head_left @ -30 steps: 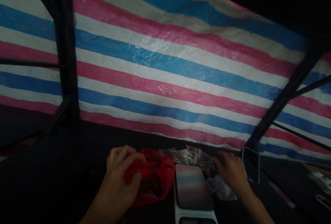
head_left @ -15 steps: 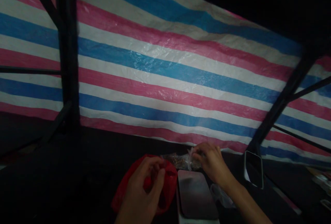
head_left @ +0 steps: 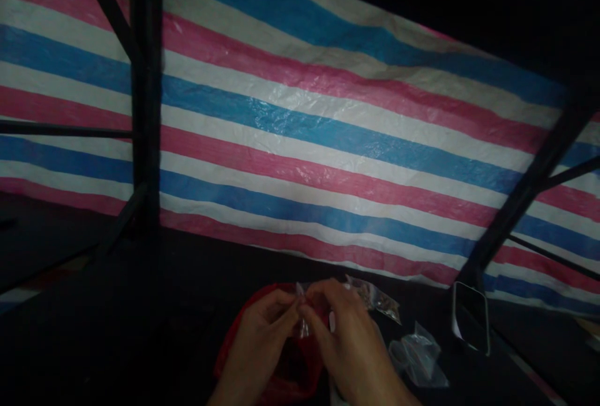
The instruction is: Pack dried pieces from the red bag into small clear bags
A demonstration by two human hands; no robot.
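My left hand (head_left: 262,337) and my right hand (head_left: 344,340) meet fingertip to fingertip, both pinching the top of a small clear plastic bag (head_left: 304,326). Behind and below them lies an opened red plastic bag (head_left: 229,348), its dark inside partly hidden by my hands. A flat scale-like device (head_left: 332,322) is mostly covered by my right hand. Just beyond that hand, clear bags with small brownish pieces (head_left: 382,303) rest on the dark table.
Several clear plastic bags (head_left: 422,359) lie crumpled to the right. A phone (head_left: 470,318) leans against a dark slanted post (head_left: 510,215). Striped plastic sheeting (head_left: 319,143) hangs behind the table, with another dark post (head_left: 146,94) at left.
My right hand has left the filled bags and come left to my left hand. A clear bag is now pinched between them. The loose clear bags at right are more exposed.
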